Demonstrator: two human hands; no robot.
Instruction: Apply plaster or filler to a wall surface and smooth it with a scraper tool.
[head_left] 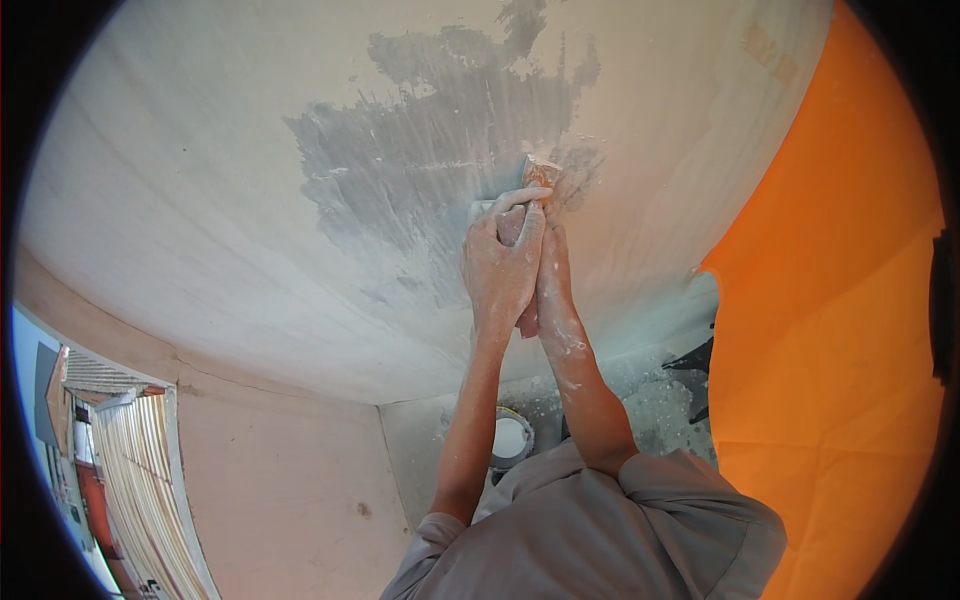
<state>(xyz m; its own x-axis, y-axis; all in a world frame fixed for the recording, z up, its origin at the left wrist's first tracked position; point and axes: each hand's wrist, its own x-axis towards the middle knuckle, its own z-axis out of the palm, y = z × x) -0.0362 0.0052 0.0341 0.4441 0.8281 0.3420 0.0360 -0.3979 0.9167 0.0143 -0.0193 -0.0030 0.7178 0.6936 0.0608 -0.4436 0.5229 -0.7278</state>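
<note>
Both my hands are raised against a pale plastered wall (200,200) and pressed together on one tool. My left hand (498,268) wraps over my right hand (556,275). They grip a putty knife (540,173) with an orange-brown handle. Its pale blade edge (484,208) lies flat on the wall beside my left fingers. The tool sits at the lower right edge of a grey, streaked wet patch (420,150). White dust or plaster covers both hands and forearms.
A round bucket (510,440) with white paste stands on the spattered floor (655,400) below my arms. An orange wall (850,330) fills the right side. At the lower left a window opening (90,450) shows buildings outside. Dark debris (700,358) lies at the orange wall's foot.
</note>
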